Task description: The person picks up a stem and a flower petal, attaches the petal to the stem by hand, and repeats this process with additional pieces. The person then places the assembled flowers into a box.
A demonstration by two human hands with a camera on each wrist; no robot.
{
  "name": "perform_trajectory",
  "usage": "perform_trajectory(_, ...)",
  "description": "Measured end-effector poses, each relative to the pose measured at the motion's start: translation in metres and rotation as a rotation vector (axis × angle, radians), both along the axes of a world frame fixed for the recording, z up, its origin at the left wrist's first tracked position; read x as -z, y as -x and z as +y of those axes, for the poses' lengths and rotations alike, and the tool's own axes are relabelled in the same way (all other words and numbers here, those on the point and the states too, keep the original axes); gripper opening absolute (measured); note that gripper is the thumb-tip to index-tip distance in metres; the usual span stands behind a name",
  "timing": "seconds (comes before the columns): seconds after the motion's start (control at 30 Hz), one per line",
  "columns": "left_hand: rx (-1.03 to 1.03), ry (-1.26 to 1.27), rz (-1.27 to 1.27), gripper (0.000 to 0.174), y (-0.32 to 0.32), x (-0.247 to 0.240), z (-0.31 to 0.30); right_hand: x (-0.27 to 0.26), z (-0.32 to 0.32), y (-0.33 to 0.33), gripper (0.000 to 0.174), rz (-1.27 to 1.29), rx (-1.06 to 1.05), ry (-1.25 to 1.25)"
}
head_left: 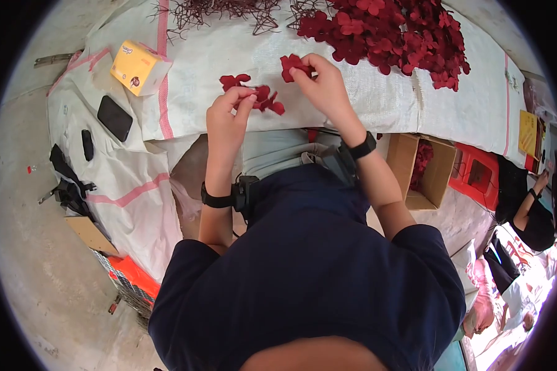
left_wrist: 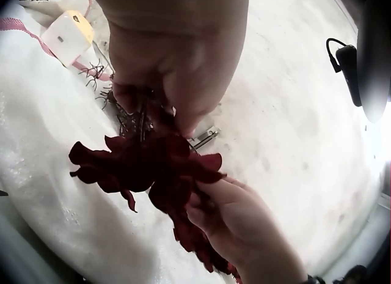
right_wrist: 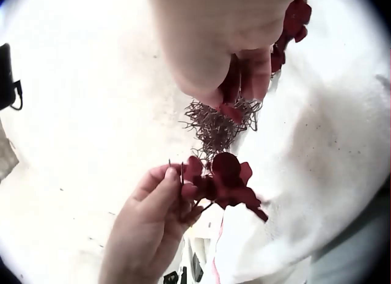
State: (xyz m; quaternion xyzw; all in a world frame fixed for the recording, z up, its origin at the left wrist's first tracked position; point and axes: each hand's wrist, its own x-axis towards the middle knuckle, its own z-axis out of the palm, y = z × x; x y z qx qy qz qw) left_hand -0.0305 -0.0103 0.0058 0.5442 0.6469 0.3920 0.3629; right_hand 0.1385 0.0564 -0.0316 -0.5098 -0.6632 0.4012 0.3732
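Note:
My left hand (head_left: pixel 226 120) pinches a dark twig-like stem that carries red artificial flowers (right_wrist: pixel 229 180); the stem's bare ends stick out past the thumb in the right wrist view. Just right of it and slightly higher, my right hand (head_left: pixel 328 89) holds a separate red flower piece (head_left: pixel 291 65) between thumb and fingers. Both hands are over a white woven sheet (head_left: pixel 223 55). Beyond the right hand lies a big heap of red flowers (head_left: pixel 396 37). A tangle of bare brown stems (head_left: pixel 229 15) lies at the far edge, behind the left hand.
To the left are a yellow tissue box (head_left: pixel 133 68), a black phone (head_left: pixel 114 118) and a small black object (head_left: pixel 87 144). A cardboard box (head_left: pixel 402 164) with red flowers inside stands below right, beside a red stool (head_left: pixel 483 167). Another person (head_left: pixel 529 213) is at the far right.

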Motion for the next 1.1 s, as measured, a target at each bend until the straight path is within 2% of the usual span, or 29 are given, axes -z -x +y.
perform_trajectory(0.03, 0.004, 0.021, 0.026, 0.012, -0.003, -0.001, 0.002, -0.005, -0.006, 0.000, 0.018, -0.001, 0.005, 0.002)
perform_trajectory(0.13, 0.006, 0.064, 0.087, 0.011, -0.011, -0.001, 0.002, -0.015, -0.022, 0.005, 0.012, 0.169, -0.054, 0.262)
perform_trajectory(0.23, -0.034, -0.032, 0.030, 0.012, -0.018, 0.003, 0.004, -0.013, -0.029, 0.010, 0.010, 0.312, -0.050, 0.345)
perform_trajectory(0.4, -0.021, 0.059, -0.122, 0.010, -0.024, -0.002, 0.002, -0.017, -0.031, 0.012, 0.010, 0.570, -0.067, 0.478)
perform_trajectory(0.5, -0.060, 0.091, -0.303, 0.010, -0.025, -0.001, 0.002, -0.018, -0.033, 0.012, 0.010, 0.589, -0.078, 0.480)
perform_trajectory(0.67, -0.028, 0.101, -0.266, 0.009, -0.026, -0.006, 0.001, -0.021, -0.034, 0.011, 0.009, 0.610, -0.107, 0.509)
perform_trajectory(0.9, -0.004, 0.076, -0.413, 0.006, -0.028, -0.012, 0.001, -0.024, -0.035, 0.010, 0.009, 0.650, -0.081, 0.493)
perform_trajectory(1.1, -0.019, 0.038, -0.320, 0.007, -0.032, -0.016, 0.001, -0.027, -0.034, 0.009, 0.007, 0.642, -0.095, 0.511)
